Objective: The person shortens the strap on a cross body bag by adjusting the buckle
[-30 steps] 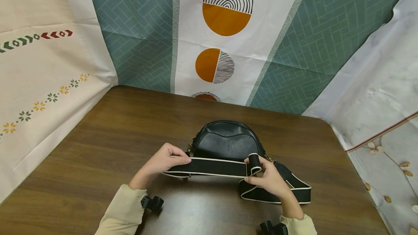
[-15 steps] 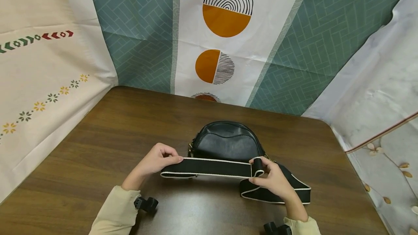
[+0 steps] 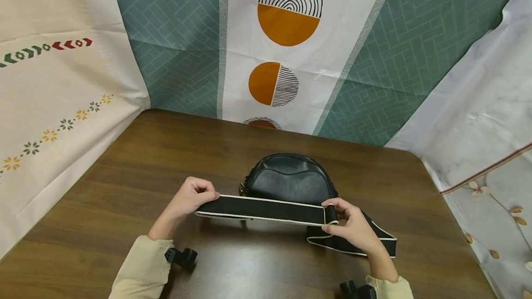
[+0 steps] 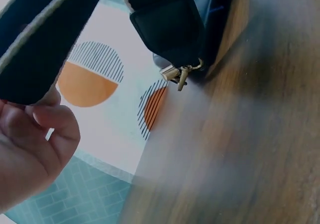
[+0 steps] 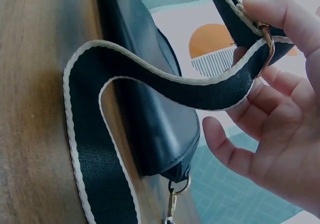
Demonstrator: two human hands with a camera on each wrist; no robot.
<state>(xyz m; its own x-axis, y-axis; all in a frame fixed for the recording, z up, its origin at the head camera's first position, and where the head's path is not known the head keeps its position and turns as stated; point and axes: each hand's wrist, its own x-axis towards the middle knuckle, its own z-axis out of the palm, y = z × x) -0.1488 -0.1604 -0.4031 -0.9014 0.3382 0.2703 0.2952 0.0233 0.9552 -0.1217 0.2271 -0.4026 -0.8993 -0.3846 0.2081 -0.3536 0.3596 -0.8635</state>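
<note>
- Here, the left hand [image 3: 184, 201] grips the black strap [image 3: 266, 209] at one end of its stretched part; the thumb and the fingers pinch it, and the webbing folds back under itself at this place.
- The right hand [image 3: 354, 226] holds the same strap at the other end, where it makes a small fold; the thumb and the fingers are closed on it, beside a copper-coloured metal slider [image 5: 269, 48] that the right wrist view shows.
- Between both hands the strap goes almost straight, with its white edges, in front of the lower part of the bag and raised above the bench [image 3: 124, 174].
- The rest of the strap lies in a bent loop on the bench, partly behind the right hand.
- The bag [image 3: 291, 180] is black, smooth and rounded on its top; it is on the bench, just beyond the strap.
- A gold-coloured clip [image 4: 181, 76] hangs from the dark end piece [image 4: 167, 26] of the strap, near one side of the bag.
- Behind the bench there is a teal cloth [image 3: 178, 36] and a white panel [image 3: 245, 22] with orange and striped circles.
</note>
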